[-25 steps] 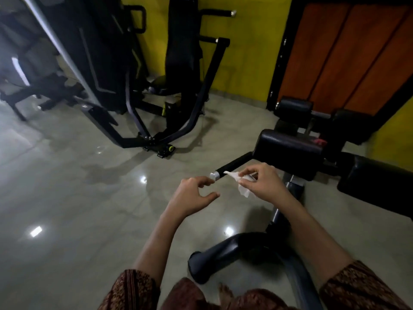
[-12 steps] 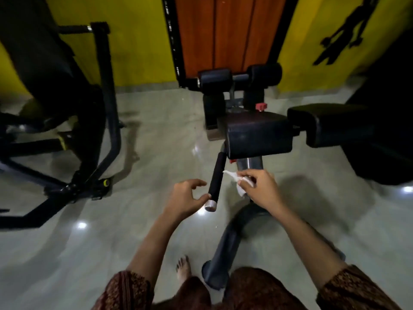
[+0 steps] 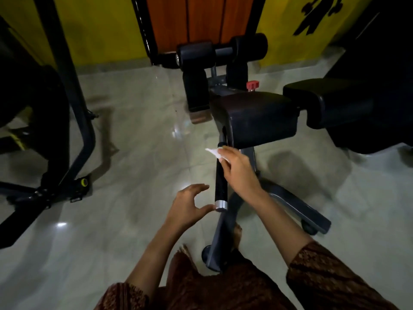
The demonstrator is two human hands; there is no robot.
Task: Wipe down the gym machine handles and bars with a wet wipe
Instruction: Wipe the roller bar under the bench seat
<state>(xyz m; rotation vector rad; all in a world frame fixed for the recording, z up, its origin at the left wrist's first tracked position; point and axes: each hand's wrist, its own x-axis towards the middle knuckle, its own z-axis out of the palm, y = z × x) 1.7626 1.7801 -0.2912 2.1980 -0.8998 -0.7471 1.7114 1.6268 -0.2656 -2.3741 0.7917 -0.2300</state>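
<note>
Two bare hands are working at one handle of the low bench machine. The right hand (image 3: 240,173) is pinching a small, crumpled white wet wipe (image 3: 214,152) between thumb and fingertips and pressing it against the upper end of the black, foam-covered cylindrical handle (image 3: 220,184), just below the black padded rectangular cushion (image 3: 261,117). The left hand (image 3: 190,203) is gripping nothing. Its fingers are spreading in a loose C beside the handle's silver metal end cap (image 3: 220,205), with the thumb tip just beside the cap; whether they are touching is not clear.

Wiping of this handle appears to be only starting, at its top. The next move is probably calling for the wipe to be wrapped around the foam and drawn down its length to the cap, with the left hand steadying the free end.

Half a second earlier the wipe was hanging just to the right of the handle, off the foam; the right hand has since come across onto it. The left hand is keeping the same open curl by the cap.
</note>
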